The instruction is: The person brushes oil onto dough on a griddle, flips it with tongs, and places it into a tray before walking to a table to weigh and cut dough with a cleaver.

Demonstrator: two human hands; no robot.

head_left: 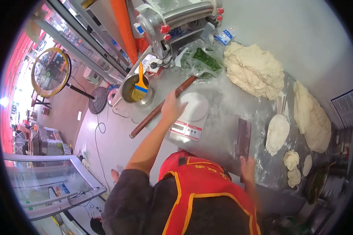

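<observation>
My left hand (171, 108) is closed around a long brown wooden rolling pin (151, 114), which lies slantwise near the table's left edge. Beside that hand, toward the middle, stands a white kitchen scale (195, 107) with a red-trimmed front panel and nothing on its round plate. My right hand (247, 167), low at the table's front edge, grips the near end of a flat, dark reddish-brown, blade-like tool (244, 137). Its exact kind I cannot make out. To its right lie a scoop with white flour (277, 135) and small dough pieces (291, 160).
A large dough mass (255, 70) and a long one (312, 119) lie along the wall side. Chopped greens in a plastic bag (204, 62) sit before a metal roller machine (184, 17). A metal pot (135, 91) holds an orange-handled brush (141, 80). A fan (53, 72) stands left.
</observation>
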